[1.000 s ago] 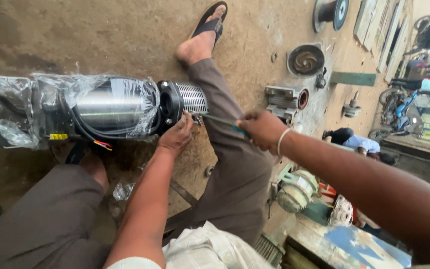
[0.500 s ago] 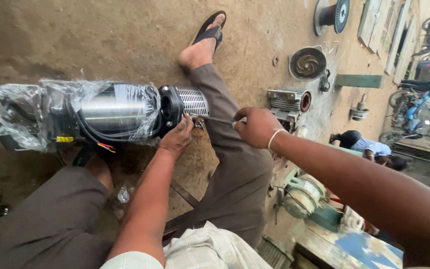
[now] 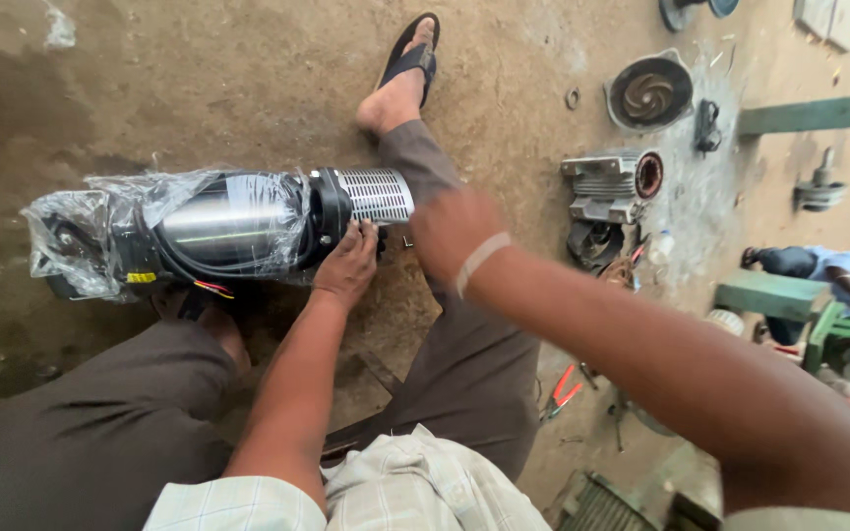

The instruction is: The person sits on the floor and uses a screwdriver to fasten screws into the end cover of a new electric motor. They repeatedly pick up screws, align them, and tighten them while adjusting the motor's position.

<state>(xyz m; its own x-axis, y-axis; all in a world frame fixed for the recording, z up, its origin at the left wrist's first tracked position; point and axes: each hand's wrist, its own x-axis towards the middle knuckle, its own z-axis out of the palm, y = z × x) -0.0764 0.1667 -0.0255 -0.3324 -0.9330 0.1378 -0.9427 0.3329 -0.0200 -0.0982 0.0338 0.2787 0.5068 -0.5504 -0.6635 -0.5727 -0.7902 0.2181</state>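
Left hand (image 3: 349, 264), fingers curled, presses against the black collar of the pump (image 3: 238, 228) lying on the floor (image 3: 199, 79) between the legs. Right hand (image 3: 453, 231) shows its back; grip cannot be told. Pump probably heavy, rigid; its plastic wrap (image 3: 81, 231) slippery, so hold the collar.

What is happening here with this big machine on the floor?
A person sits on the dirt floor with a submersible pump lying across the legs, its steel body partly wrapped in clear plastic. The left hand touches the black collar beside the perforated strainer end. The right hand is just to the right of the strainer; whether it holds anything cannot be seen from this angle. Motor parts and red pliers lie nearby on the ground.
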